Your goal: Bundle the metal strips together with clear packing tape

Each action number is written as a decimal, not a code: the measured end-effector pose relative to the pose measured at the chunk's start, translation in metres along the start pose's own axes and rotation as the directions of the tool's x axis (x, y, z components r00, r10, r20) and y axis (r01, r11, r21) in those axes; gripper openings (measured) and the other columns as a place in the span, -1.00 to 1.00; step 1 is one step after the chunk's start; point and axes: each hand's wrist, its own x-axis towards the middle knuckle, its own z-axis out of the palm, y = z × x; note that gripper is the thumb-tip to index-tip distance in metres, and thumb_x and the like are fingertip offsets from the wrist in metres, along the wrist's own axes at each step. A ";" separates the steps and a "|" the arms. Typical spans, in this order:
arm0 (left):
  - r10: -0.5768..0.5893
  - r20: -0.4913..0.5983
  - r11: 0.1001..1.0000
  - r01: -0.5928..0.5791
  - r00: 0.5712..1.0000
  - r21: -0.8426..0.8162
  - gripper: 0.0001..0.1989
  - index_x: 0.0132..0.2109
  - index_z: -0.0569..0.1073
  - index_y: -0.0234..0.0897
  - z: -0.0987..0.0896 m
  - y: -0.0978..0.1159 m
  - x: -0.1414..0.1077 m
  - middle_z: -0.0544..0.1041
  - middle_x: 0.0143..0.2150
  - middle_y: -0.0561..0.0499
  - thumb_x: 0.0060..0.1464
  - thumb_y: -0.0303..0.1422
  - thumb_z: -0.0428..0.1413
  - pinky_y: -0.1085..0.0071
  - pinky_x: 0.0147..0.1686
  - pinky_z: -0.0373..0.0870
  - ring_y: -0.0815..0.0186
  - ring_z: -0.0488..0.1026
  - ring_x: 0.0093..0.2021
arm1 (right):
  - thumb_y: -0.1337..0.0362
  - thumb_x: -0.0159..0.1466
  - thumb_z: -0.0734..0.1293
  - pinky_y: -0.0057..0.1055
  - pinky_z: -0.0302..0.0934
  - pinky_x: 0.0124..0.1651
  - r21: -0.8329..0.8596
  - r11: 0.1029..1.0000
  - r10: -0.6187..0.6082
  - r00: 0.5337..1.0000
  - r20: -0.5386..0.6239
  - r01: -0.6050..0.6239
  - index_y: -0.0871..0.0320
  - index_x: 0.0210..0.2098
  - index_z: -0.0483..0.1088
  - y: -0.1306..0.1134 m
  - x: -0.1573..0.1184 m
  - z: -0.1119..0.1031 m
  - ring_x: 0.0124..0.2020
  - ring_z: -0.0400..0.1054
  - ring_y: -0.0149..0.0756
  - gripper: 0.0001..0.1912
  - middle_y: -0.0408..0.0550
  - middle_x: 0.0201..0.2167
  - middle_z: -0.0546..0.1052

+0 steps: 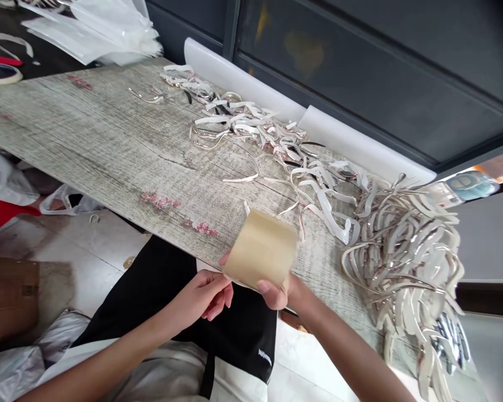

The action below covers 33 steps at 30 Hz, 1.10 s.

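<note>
A wide tan roll of packing tape (262, 248) is held tilted above the front edge of the table, over my lap. My right hand (274, 295) grips it from the lower right, with the thumb over its near rim. Most of that hand's other fingers are hidden behind the roll. Close by the roll's lower left corner, my left hand (212, 293) is closed in a pinch, thumb against forefinger. What lies between those fingertips is too small to make out. Beyond the roll, loose white and silvery strips (251, 125) lie scattered across the table.
The grey wood-patterned table (104, 139) runs from left to right. A large heap of silvery-white strips (411, 251) covers its right end. Clear plastic bags (104, 28) lie at the back left. A white roll (243, 81) sits along the dark panel. A cardboard box (10, 301) stands on the floor.
</note>
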 end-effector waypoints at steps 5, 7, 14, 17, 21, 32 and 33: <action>0.000 0.001 1.000 0.000 1.000 0.030 -0.49 -0.55 0.34 -0.30 -0.003 -0.004 0.000 0.18 -0.78 0.13 0.19 -0.02 -0.07 0.46 -0.63 -0.13 0.47 0.02 -0.72 | -0.23 0.02 0.25 -0.22 0.41 -0.18 0.172 0.985 0.038 0.995 -0.094 -0.021 0.07 -0.44 0.39 0.007 0.008 0.008 -0.19 0.42 -0.13 -0.52 0.02 -0.42 0.45; 0.016 -0.008 0.996 -0.015 1.000 0.084 -0.46 -0.54 0.33 -0.30 -0.003 -0.003 -0.001 0.16 -0.76 0.14 0.21 0.02 -0.09 0.46 -0.62 -0.10 0.46 0.03 -0.71 | -0.25 0.12 0.12 -0.18 0.42 -0.22 0.264 0.963 0.106 0.973 -0.203 -0.050 0.08 -0.28 0.38 0.010 0.008 0.003 -0.23 0.45 -0.13 -0.44 0.04 -0.37 0.47; 0.163 -0.109 0.823 -0.074 0.981 0.564 -0.45 -0.50 0.37 -0.29 -0.008 0.025 -0.024 0.23 -0.67 0.12 0.25 0.04 -0.12 0.47 -0.56 0.07 0.43 0.17 -0.63 | -0.10 0.16 0.00 -0.05 0.40 -0.13 0.636 0.761 0.360 0.731 -0.580 0.129 0.10 -0.27 0.36 0.006 0.014 -0.031 -0.26 0.46 -0.13 -0.49 0.05 -0.32 0.45; 0.248 -0.155 0.720 -0.075 0.956 0.690 -0.45 -0.50 0.42 -0.28 -0.012 0.049 -0.030 0.25 -0.67 0.10 0.25 0.02 -0.12 0.47 -0.57 0.06 0.40 0.21 -0.62 | -0.09 0.12 0.04 -0.07 0.40 -0.17 0.679 0.712 0.407 0.685 -0.604 0.175 0.11 -0.31 0.39 0.001 0.014 -0.037 -0.28 0.45 -0.12 -0.51 0.04 -0.37 0.45; 0.221 -0.054 0.702 -0.121 0.974 0.702 -0.51 0.08 0.47 -0.19 -0.008 0.071 -0.024 0.48 -0.47 0.09 0.14 0.00 0.08 0.49 -0.49 0.21 0.33 0.37 -0.49 | -0.11 0.08 0.04 -0.11 0.39 -0.24 0.697 0.690 0.453 0.637 -0.624 0.193 0.12 -0.34 0.39 0.000 0.015 -0.040 -0.31 0.43 -0.13 -0.49 0.04 -0.37 0.45; 0.490 0.128 0.053 -0.176 0.862 0.983 -0.63 -0.02 0.55 -0.10 -0.027 0.125 0.005 0.57 -0.13 0.03 0.14 -0.03 0.12 0.38 -0.20 0.29 0.16 0.47 -0.12 | -0.14 0.08 0.04 -0.07 0.41 -0.22 0.713 0.662 0.436 0.656 -0.616 0.230 0.12 -0.30 0.38 0.004 0.018 -0.047 -0.31 0.45 -0.13 -0.47 0.04 -0.32 0.48; 0.454 0.177 -0.036 -0.180 0.873 0.983 -0.61 0.05 0.52 -0.12 -0.030 0.125 0.013 0.55 -0.05 0.00 0.15 -0.07 0.13 0.33 -0.12 0.28 0.11 0.44 -0.03 | -0.14 0.07 0.05 -0.08 0.41 -0.24 0.725 0.648 0.446 0.654 -0.611 0.235 0.13 -0.32 0.39 0.004 0.018 -0.047 -0.33 0.45 -0.13 -0.46 0.05 -0.33 0.48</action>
